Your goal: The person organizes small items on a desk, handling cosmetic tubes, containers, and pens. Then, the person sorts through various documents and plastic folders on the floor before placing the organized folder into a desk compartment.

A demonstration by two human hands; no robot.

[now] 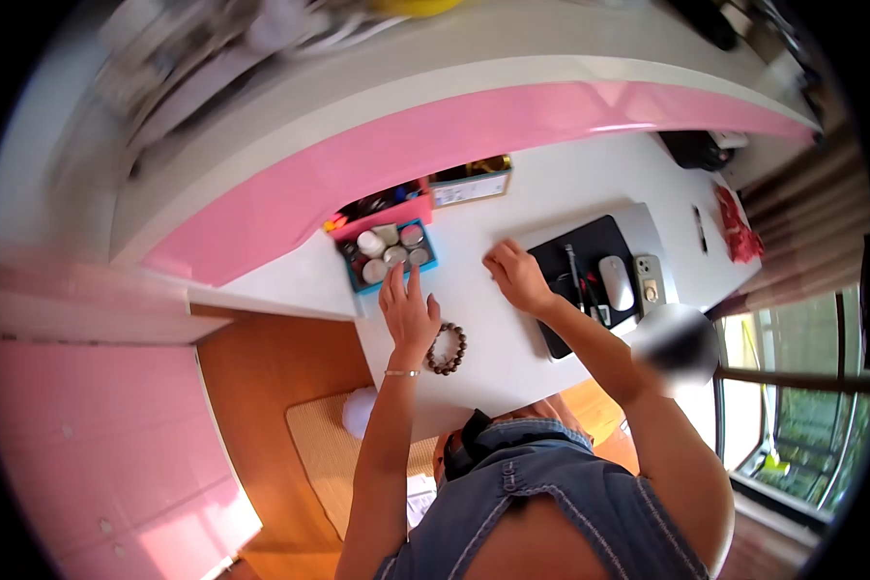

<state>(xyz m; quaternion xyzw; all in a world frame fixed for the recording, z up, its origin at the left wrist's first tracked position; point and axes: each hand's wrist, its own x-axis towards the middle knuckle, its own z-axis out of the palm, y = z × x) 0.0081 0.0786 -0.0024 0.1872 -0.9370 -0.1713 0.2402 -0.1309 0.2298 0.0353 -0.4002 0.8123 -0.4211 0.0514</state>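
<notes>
My left hand (409, 311) reaches to the near edge of a blue box (369, 288), its fingers stretched out and apart. Several small round jars (394, 255) with white and silvery lids stand in the box. Whether the fingertips touch a jar, I cannot tell. A brown bead bracelet (462, 350) lies on the white desk (488, 362) just right of my left wrist, which wears a thin band (402, 373). Over the middle of the desk, my right hand (518, 277) is closed with curled fingers; what they hold, if anything, is hidden.
On the right are a silver laptop (648, 227), a black mat (590, 242), a white mouse (616, 282) and a phone (649, 280). A pink organizer (411, 211) and another box (474, 188) stand behind the blue box. A pink-edged shelf (406, 135) overhangs the desk.
</notes>
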